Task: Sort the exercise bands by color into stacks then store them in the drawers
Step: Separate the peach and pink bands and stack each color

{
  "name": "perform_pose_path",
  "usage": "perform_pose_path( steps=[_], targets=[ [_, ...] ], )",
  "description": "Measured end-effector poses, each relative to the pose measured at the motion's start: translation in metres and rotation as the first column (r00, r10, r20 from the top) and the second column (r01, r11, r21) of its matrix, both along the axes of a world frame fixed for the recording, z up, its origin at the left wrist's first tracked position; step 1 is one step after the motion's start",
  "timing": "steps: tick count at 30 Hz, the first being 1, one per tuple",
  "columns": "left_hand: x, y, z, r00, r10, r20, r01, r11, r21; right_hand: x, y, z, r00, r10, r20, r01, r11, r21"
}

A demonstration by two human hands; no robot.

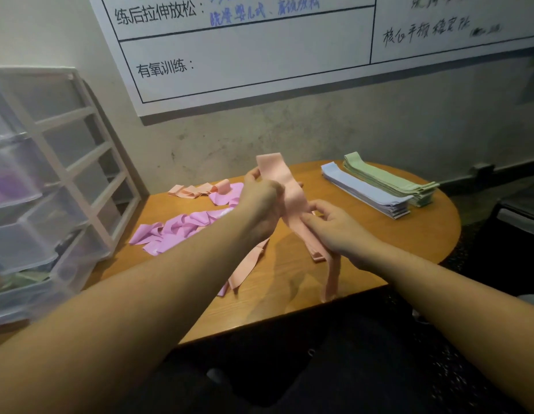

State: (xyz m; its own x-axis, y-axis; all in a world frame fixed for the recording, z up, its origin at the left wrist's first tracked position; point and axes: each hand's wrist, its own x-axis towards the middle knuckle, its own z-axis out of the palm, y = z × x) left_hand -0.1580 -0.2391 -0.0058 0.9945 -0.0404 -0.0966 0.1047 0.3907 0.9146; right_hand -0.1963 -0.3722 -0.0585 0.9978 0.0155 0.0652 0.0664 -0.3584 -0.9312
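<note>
Above the middle of the wooden table I hold a peach exercise band. My left hand grips its upper part and my right hand pinches it lower down, while its ends hang to the tabletop. More peach bands lie at the back left, with loose pink bands in front of them. A neat blue stack and a green stack sit at the back right. The drawer unit stands to the left.
The translucent drawers on the left hold purple and green items. A whiteboard hangs on the wall behind the table. The floor beyond the table's right edge is dark, and something dark stands at the far right.
</note>
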Motion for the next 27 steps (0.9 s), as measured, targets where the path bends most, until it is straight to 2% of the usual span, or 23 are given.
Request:
perform_pose_path(
  steps=[6, 12, 16, 22, 25, 27],
  targets=[
    [0.024, -0.011, 0.001, 0.997, 0.068, 0.037, -0.071, 0.995, 0.068, -0.003, -0.013, 0.006, 0.998, -0.029, -0.057, 0.028, 1.0, -0.01],
    [0.069, -0.015, -0.012, 0.99, 0.144, -0.007, -0.142, 0.984, 0.107, -0.003, -0.036, 0.008, 0.988, -0.029, -0.151, 0.008, 0.99, -0.141],
    [0.102, -0.021, -0.026, 0.981, 0.194, -0.01, -0.189, 0.962, 0.196, 0.006, -0.049, 0.004, 0.983, -0.1, -0.157, 0.07, 0.98, -0.185],
    [0.139, -0.037, -0.044, 0.991, 0.133, -0.022, -0.122, 0.956, 0.267, 0.026, -0.053, -0.009, 0.989, -0.093, -0.113, 0.056, 0.954, -0.295],
    [0.154, -0.044, -0.051, 0.994, 0.099, -0.043, -0.086, 0.967, 0.241, 0.039, -0.057, -0.017, 0.988, -0.06, -0.14, 0.022, 0.966, -0.257],
    [0.163, -0.046, -0.055, 0.995, 0.09, -0.047, -0.077, 0.97, 0.232, 0.048, -0.058, -0.021, 0.986, -0.042, -0.162, 0.016, 0.987, -0.158]
  ],
)
